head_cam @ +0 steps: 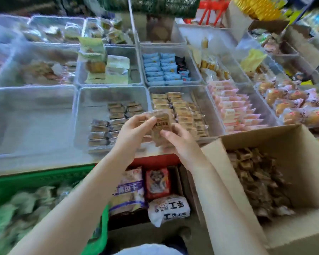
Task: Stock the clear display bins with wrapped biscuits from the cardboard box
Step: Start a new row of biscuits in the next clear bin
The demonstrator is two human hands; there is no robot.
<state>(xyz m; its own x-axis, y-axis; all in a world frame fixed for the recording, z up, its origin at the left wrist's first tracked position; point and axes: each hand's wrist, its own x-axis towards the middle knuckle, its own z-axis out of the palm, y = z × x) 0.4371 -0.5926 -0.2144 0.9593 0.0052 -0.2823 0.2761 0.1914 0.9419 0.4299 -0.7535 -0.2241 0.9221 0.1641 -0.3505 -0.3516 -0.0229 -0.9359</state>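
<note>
Holding, frame centre: left hand [136,126] + right hand [175,137], fingers curled round a small stack of tan wrapped biscuits [159,126], gripped from both sides, prob. to square them before placing.
Lower right: open brown cardboard box [302,162], stock heaped inside, kept close for reach; near wall cut off.
Beyond hands: clear plastic bin w/ dark-tan packs [81,115], part-filled; clear plastic bin w/ light-tan rows [206,105].
Far bins blurred, labels unreadable; stack count hidden by fingers.
</note>
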